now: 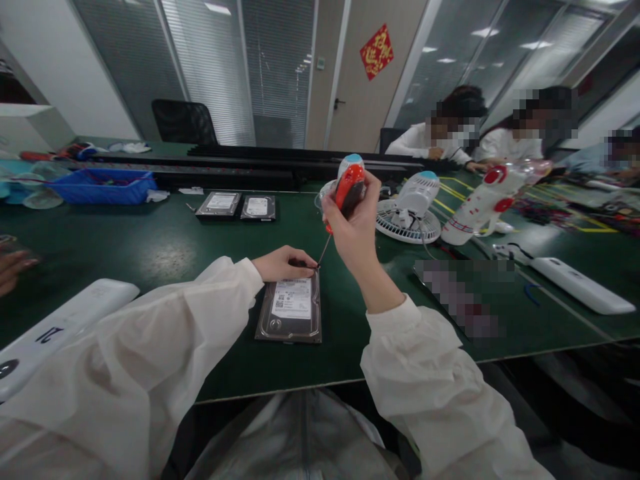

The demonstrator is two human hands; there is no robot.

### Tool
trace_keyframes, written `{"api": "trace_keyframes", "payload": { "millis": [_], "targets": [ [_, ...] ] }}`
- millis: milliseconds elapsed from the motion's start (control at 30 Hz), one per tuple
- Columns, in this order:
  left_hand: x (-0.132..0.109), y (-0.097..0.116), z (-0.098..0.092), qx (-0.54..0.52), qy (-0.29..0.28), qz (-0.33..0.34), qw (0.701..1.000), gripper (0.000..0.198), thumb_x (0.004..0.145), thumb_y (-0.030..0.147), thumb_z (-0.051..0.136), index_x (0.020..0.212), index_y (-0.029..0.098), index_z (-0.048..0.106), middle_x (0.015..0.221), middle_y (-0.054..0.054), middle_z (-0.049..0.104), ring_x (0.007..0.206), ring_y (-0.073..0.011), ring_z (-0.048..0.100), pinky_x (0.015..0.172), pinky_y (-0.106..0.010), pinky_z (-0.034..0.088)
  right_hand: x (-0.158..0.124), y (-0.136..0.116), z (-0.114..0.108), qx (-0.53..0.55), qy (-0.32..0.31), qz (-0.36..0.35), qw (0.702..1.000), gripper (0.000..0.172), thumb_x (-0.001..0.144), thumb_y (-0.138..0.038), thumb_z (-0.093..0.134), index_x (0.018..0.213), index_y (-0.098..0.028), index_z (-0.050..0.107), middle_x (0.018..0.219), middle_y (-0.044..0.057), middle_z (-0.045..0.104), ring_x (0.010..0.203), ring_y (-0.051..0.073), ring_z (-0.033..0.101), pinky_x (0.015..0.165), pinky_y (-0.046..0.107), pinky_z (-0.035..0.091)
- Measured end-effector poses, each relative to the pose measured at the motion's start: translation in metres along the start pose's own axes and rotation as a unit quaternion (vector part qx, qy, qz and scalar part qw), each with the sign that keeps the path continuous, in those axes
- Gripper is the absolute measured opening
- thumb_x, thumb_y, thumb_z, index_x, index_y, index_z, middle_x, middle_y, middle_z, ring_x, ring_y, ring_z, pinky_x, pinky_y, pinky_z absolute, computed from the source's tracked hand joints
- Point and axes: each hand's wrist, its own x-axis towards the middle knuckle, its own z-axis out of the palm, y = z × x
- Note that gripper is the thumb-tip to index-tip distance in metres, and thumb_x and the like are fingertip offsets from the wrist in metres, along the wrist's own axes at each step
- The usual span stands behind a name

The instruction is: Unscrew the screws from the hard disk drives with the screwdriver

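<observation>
A hard drive [293, 310] lies label up on the green table in front of me. My right hand [355, 223] is closed around the red and black handle of a screwdriver [349, 188]. Its thin shaft slants down to the drive's far right corner, where the tip meets a small dark part. At that far edge rests my left hand [283, 264], its fingers bent together close to the screwdriver tip. Whether the left fingertips pinch something small there is hidden.
Two more hard drives [219, 205] lie farther back, left of centre. A blue bin [103, 189] stands at the left. On the right are a white fan [407, 217], a white and red bottle [473, 217] and a white power strip [583, 285]. Other people sit across the table; another person's hand [13, 267] shows at far left.
</observation>
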Motion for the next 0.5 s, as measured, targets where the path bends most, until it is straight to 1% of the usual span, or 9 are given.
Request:
{"api": "trace_keyframes", "payload": {
  "millis": [67,100,133,200,233,300,367,433,500],
  "targets": [
    [0.000,0.001,0.000,0.001,0.000,0.002,1.000,0.039,0.084,0.043,0.074,0.113,0.016,0.076,0.111,-0.009,0.076,0.097,-0.0220,0.070,0.087,-0.036,0.053,0.000,0.000,0.001,0.061,0.007,-0.001,0.998,0.048,0.090,-0.045,0.068,0.114,-0.032,0.028,0.102,-0.004,0.062,0.068,0.009,0.060,0.064,0.030,0.057],
    [0.000,0.001,0.000,0.002,-0.002,0.002,1.000,0.040,0.084,0.043,0.074,0.113,0.016,0.076,0.111,-0.008,0.076,0.097,-0.0219,0.070,0.087,-0.036,0.053,0.001,0.000,0.000,0.086,0.013,0.003,0.996,0.049,0.089,-0.043,0.071,0.109,-0.031,0.028,0.101,-0.004,0.064,0.067,0.009,0.062,0.063,0.030,0.057],
    [0.000,0.001,0.000,0.002,-0.002,0.002,1.000,0.040,0.084,0.043,0.074,0.113,0.015,0.076,0.109,-0.008,0.077,0.096,-0.0218,0.070,0.087,-0.036,0.053,0.001,0.000,0.000,0.097,0.008,0.011,0.995,0.049,0.088,-0.043,0.072,0.106,-0.031,0.028,0.103,-0.004,0.066,0.069,0.009,0.065,0.066,0.030,0.059],
    [-0.001,0.001,0.000,0.005,-0.002,-0.001,1.000,0.041,0.084,0.044,0.073,0.114,0.015,0.075,0.108,-0.008,0.077,0.094,-0.0214,0.070,0.085,-0.035,0.054,0.001,0.001,-0.003,0.088,0.012,0.029,0.996,0.050,0.084,-0.043,0.076,0.102,-0.029,0.032,0.105,-0.003,0.067,0.077,0.010,0.068,0.074,0.032,0.061],
    [-0.001,0.001,0.000,0.007,-0.001,-0.003,1.000,0.042,0.084,0.044,0.073,0.115,0.015,0.075,0.107,-0.008,0.077,0.093,-0.0212,0.070,0.084,-0.034,0.054,0.001,0.001,-0.005,0.070,0.021,0.033,0.997,0.050,0.081,-0.045,0.079,0.101,-0.028,0.035,0.103,-0.003,0.066,0.079,0.011,0.068,0.076,0.033,0.060],
    [-0.001,-0.001,0.000,0.013,0.000,-0.004,1.000,0.044,0.085,0.046,0.072,0.117,0.016,0.075,0.109,-0.008,0.076,0.093,-0.0215,0.070,0.082,-0.034,0.054,0.001,0.000,-0.011,0.026,0.043,0.031,0.998,0.050,0.076,-0.048,0.083,0.097,-0.027,0.042,0.095,-0.003,0.063,0.079,0.011,0.064,0.075,0.031,0.059],
    [-0.001,-0.002,-0.001,0.018,-0.004,-0.001,1.000,0.044,0.086,0.048,0.071,0.118,0.017,0.075,0.112,-0.008,0.075,0.095,-0.0218,0.070,0.082,-0.034,0.053,0.001,-0.001,-0.016,-0.006,0.051,0.027,0.998,0.049,0.073,-0.050,0.084,0.093,-0.026,0.047,0.086,-0.004,0.059,0.077,0.011,0.060,0.073,0.030,0.057],
    [0.000,-0.004,-0.001,0.017,-0.006,0.001,1.000,0.044,0.086,0.048,0.071,0.118,0.018,0.075,0.113,-0.008,0.075,0.096,-0.0220,0.070,0.085,-0.034,0.053,0.001,-0.003,-0.020,-0.009,0.044,0.035,0.998,0.047,0.072,-0.052,0.085,0.094,-0.025,0.053,0.086,-0.003,0.061,0.078,0.012,0.061,0.076,0.032,0.058],
    [0.000,-0.005,-0.001,0.016,-0.005,0.000,1.000,0.044,0.086,0.048,0.071,0.118,0.019,0.075,0.113,-0.008,0.075,0.098,-0.0221,0.069,0.086,-0.035,0.053,0.000,-0.004,-0.022,0.012,0.034,0.051,0.998,0.049,0.071,-0.053,0.085,0.100,-0.024,0.058,0.091,-0.001,0.067,0.084,0.014,0.066,0.085,0.035,0.060]
  ]
}}
